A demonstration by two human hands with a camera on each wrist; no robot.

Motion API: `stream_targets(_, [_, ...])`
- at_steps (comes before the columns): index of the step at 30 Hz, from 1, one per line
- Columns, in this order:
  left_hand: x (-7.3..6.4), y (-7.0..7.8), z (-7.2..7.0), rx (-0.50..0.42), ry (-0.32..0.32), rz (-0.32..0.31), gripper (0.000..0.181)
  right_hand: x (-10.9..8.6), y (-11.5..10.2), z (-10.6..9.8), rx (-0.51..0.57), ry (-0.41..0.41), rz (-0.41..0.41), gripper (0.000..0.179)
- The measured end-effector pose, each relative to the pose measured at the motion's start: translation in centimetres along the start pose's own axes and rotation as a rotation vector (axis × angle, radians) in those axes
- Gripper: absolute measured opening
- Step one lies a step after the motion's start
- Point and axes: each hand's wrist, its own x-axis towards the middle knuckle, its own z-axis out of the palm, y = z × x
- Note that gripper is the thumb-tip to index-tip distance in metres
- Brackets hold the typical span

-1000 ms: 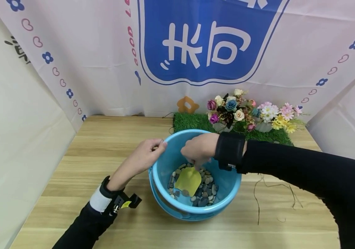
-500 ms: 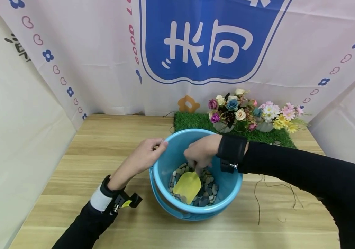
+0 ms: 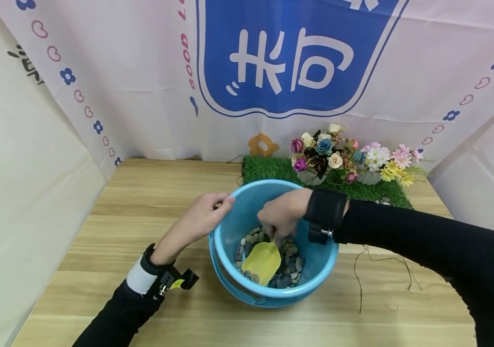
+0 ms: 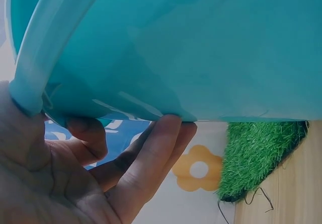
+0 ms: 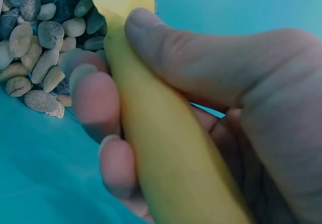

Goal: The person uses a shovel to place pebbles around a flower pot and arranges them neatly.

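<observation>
A light blue bucket [image 3: 281, 292] stands on the wooden table with grey, black and tan pebbles [image 3: 290, 272] on its floor. My left hand [image 3: 201, 217] grips its left rim; in the left wrist view several fingertips [image 4: 168, 126] press the outer wall beside the bucket's carrying handle [image 4: 55, 27]. Reaching down inside, my right hand [image 3: 285, 212] grips a yellow scoop shovel [image 3: 262, 262]. Its thumb lies along the shovel's handle [image 5: 166, 148] near the blade, with fingers curled round the other side. The blade lies low among the pebbles, its broad end toward me.
Behind the bucket lies an artificial grass mat [image 3: 268, 167] with a mixed rose bouquet [image 3: 325, 154] and pink, white and yellow flowers [image 3: 387, 161] in pots. Thin brown strings [image 3: 359, 279] lie on the table [image 3: 143, 193] at right. A printed cloth [image 3: 151, 72] hangs behind.
My right hand has shifted slightly right and toward me with the shovel, whose blade has slid nearer the bucket's front wall. The left hand keeps its hold on the rim.
</observation>
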Motion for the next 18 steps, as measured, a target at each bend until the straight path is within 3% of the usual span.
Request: stream_targets(18, [-0.03,-0.1,0.11,-0.016,0.006,0.007,0.033,-0.74,0.46,-0.25,0.065,0.032,-0.026,0.044])
